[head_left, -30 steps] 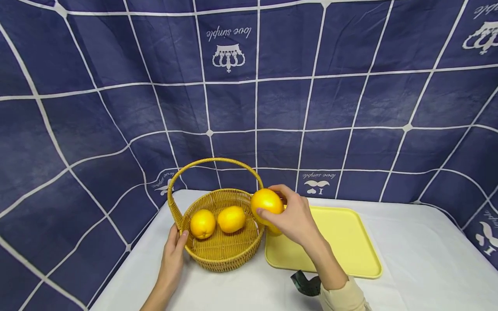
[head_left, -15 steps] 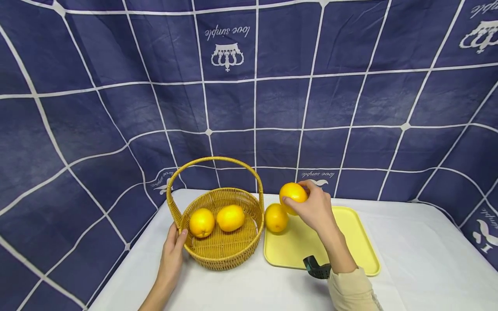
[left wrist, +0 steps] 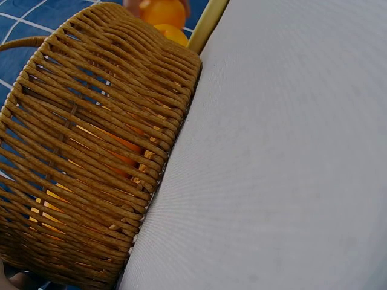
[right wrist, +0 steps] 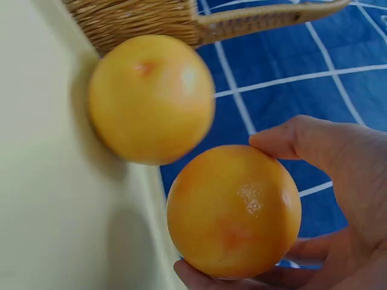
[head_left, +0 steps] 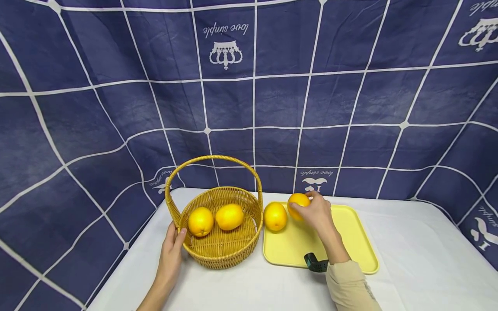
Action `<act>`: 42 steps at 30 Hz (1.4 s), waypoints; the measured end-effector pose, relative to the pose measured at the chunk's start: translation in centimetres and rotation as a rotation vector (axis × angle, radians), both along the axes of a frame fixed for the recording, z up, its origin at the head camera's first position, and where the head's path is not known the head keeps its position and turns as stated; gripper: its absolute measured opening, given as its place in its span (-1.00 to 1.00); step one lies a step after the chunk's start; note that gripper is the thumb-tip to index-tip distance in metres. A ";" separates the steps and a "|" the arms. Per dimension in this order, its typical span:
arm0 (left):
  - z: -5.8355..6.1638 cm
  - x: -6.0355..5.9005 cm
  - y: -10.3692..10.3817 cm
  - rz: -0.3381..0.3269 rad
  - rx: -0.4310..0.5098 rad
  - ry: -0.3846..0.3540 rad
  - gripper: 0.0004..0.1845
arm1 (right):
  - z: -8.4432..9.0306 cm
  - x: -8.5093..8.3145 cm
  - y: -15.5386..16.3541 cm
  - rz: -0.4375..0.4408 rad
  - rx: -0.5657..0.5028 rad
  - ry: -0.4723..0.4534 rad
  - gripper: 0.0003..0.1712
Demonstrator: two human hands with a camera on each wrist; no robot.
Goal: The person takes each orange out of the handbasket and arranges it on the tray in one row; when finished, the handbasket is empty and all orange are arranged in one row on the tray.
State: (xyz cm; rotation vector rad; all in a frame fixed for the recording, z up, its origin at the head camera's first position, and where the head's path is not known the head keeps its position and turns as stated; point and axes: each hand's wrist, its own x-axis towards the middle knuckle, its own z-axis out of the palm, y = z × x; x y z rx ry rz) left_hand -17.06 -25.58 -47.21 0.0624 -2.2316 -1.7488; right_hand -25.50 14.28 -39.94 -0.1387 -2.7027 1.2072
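Note:
My right hand (head_left: 317, 212) grips an orange (right wrist: 234, 211) between thumb and fingers over the back left part of the yellow tray (head_left: 350, 237). Whether this orange touches the tray I cannot tell. Just left of it, a second orange (head_left: 275, 216) rests on the tray beside the wicker basket (head_left: 221, 261). My left hand (head_left: 172, 250) holds the basket's left side, with the thumb at the rim. Two more oranges, a left one (head_left: 200, 222) and a right one (head_left: 230, 217), lie inside the basket. In the left wrist view the woven wall (left wrist: 103, 139) mostly hides them.
The basket's tall arched handle (head_left: 214, 157) stands upright. A white cloth (head_left: 416, 242) covers the table. Behind it hangs a blue curtain (head_left: 280, 103) with white grid lines. A dark strap-like device (head_left: 316, 262) sits at my right wrist.
My right hand has carried its orange from the basket's right rim to the right, then lowered it toward the tray. The left hand and basket stay in place.

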 end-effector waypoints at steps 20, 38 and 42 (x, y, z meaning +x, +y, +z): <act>0.0 0.0 0.0 -0.021 0.005 0.006 -0.40 | -1.9 -0.6 0.2 0.039 0.065 -0.140 -0.16; 0.1 0.1 0.0 -0.020 -0.006 0.005 -0.40 | 0.5 0.0 -0.3 0.071 0.057 -0.007 -0.25; 0.1 0.1 0.0 -0.020 -0.006 0.003 -0.41 | 1.5 0.3 -0.7 0.098 0.052 0.033 -0.26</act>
